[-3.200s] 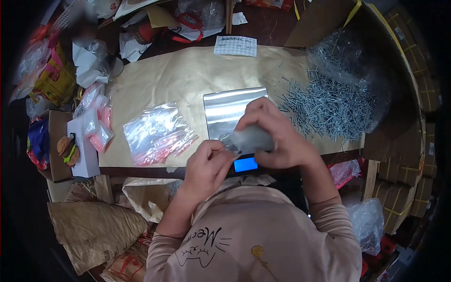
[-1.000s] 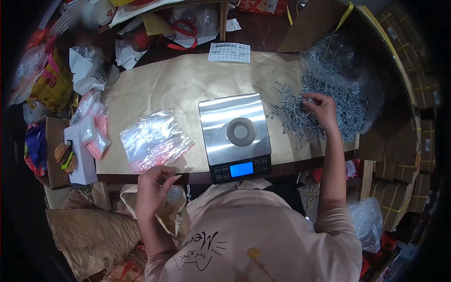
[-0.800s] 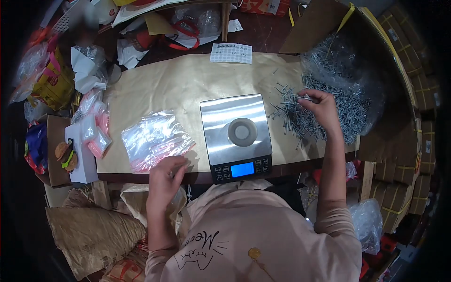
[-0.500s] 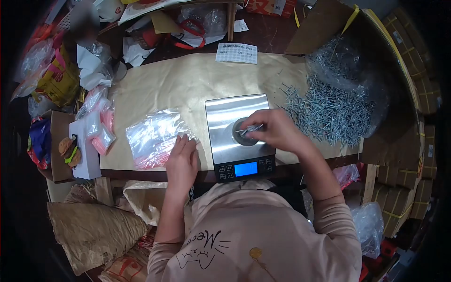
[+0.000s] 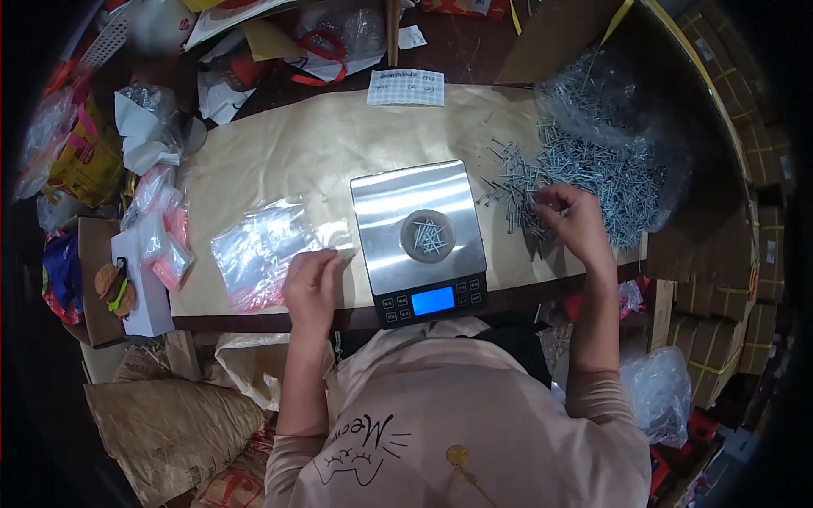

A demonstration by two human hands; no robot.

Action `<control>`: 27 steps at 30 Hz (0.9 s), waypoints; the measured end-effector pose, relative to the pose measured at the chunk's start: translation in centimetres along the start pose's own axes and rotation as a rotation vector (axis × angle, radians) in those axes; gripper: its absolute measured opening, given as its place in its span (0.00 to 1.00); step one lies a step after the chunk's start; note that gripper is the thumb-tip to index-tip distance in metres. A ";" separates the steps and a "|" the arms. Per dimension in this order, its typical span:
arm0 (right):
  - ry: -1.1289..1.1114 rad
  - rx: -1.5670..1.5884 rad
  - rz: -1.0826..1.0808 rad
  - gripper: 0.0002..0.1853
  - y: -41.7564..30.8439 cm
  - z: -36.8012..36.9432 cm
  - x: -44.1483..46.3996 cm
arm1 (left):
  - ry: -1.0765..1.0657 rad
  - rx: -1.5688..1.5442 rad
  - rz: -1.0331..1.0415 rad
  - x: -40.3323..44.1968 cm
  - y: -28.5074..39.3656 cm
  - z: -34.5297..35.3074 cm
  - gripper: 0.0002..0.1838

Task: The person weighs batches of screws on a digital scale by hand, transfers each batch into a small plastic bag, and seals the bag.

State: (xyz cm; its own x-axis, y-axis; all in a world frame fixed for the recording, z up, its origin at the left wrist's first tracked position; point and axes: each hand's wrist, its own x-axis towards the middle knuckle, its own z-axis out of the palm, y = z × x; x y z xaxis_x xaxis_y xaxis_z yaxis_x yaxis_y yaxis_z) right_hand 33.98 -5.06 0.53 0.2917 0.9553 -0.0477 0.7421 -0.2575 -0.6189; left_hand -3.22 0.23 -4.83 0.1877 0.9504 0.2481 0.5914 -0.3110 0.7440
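On the kraft-paper-covered table a digital scale (image 5: pixel 421 279) with a steel plate bears a small round dish (image 5: pixel 406 240). Several screws (image 5: pixel 429 236) lie in the dish. My right hand (image 5: pixel 577 224) is over the near left part of a large heap of screws (image 5: pixel 618 173), fingers curled and closed; what is between them is hidden. To the left of the scale, my left hand (image 5: pixel 310 286) has thumb and fingers pressed together beside a piece of clear film. I cannot make out what it pinches. Clear plastic bags (image 5: pixel 258 245) with pink edges lie flat just left of it.
A handwritten paper slip (image 5: pixel 406 87) lies behind the scale. Clear plastic partly covers the heap, with a cardboard box wall (image 5: pixel 713 245) to its right. At far left stand a white box (image 5: pixel 141 284) and packed bags (image 5: pixel 168 261). Brown paper sacks (image 5: pixel 174 432) are below.
My right hand has left the dish and moved right to the screw heap; screws now show in the dish. My left hand has drawn slightly back from the bags, fingers pinched. The view has shifted slightly.
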 end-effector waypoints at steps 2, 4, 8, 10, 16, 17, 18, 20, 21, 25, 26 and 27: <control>-0.022 -0.048 0.085 0.10 0.3 -0.1 -0.2 | 0.041 0.011 0.053 0.5 -0.1 -0.7 0.05; -0.017 -0.134 0.136 0.10 0.5 0.1 -0.3 | 0.095 -0.013 0.026 0.7 0.6 -1.6 0.05; 0.103 -0.353 0.122 0.13 0.9 1.7 0.0 | 0.140 -0.073 -0.018 0.2 1.1 -3.2 0.01; 0.125 -0.360 0.102 0.14 1.5 2.5 0.4 | 0.087 -0.117 -0.088 -0.3 1.5 -4.1 0.04; 0.092 -0.184 0.084 0.11 2.0 2.4 1.2 | 0.137 -0.215 -0.145 -0.9 1.8 -3.6 0.08; 0.107 -0.142 0.072 0.10 2.7 2.4 1.3 | 0.138 -0.214 -0.148 -0.9 1.9 -3.6 0.07; 0.122 -0.099 0.060 0.09 2.9 2.3 1.3 | 0.127 -0.212 -0.143 -0.8 1.9 -3.5 0.07; 0.154 -0.023 0.065 0.07 2.9 2.0 1.2 | 0.106 -0.209 -0.131 -0.8 2.0 -3.5 0.07; 0.170 0.015 0.067 0.06 2.8 1.8 1.2 | 0.096 -0.211 -0.130 -0.7 2.1 -3.5 0.07; 0.194 0.105 0.098 0.07 2.7 1.4 1.1 | 0.076 -0.210 -0.126 -0.8 2.3 -3.4 0.06; 0.197 0.110 0.096 0.07 2.6 1.4 1.1 | 0.075 -0.206 -0.126 -0.8 2.3 -3.4 0.06; 0.200 0.115 0.094 0.07 2.6 1.4 1.1 | 0.079 -0.196 -0.116 -0.8 2.2 -3.4 0.06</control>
State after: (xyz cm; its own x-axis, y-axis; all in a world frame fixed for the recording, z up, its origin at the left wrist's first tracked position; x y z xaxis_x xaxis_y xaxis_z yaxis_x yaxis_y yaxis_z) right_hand 35.37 -4.51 -2.18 0.4783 0.8773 0.0395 0.6359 -0.3150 -0.7045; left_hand -4.76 -1.28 -1.23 0.0612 0.9787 0.1960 0.4404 -0.2027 0.8746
